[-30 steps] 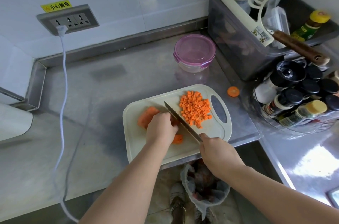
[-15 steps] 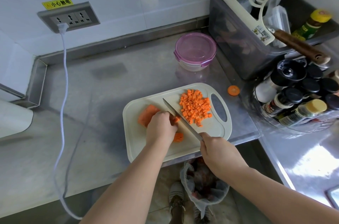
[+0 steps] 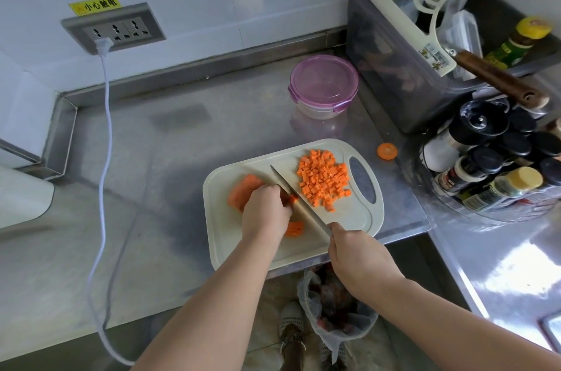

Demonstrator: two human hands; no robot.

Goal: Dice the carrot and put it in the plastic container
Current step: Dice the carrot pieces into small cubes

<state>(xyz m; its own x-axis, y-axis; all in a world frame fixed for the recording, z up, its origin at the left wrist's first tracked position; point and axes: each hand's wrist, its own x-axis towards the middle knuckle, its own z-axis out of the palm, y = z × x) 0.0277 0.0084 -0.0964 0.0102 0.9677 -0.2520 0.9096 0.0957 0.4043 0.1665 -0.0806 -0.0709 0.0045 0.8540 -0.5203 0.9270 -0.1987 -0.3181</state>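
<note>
On the left half of the cutting board [image 3: 349, 216], my left hand [image 3: 265, 212] has its fingers curled down over the carrot [image 3: 243, 191], pressed right against the knife [image 3: 299, 203]; one slip of the blade would nick them. To the blade's right lies the diced pile [image 3: 324, 184]. The lidded plastic container [image 3: 323, 83] waits beyond the board's far edge. My right hand [image 3: 358, 255] clenches the handle. Since half a second ago, the blade and hands have barely shifted.

Counter [image 3: 182, 152] left open; bin [image 3: 394, 91] seemingly tight beside container [image 3: 323, 85]
</note>
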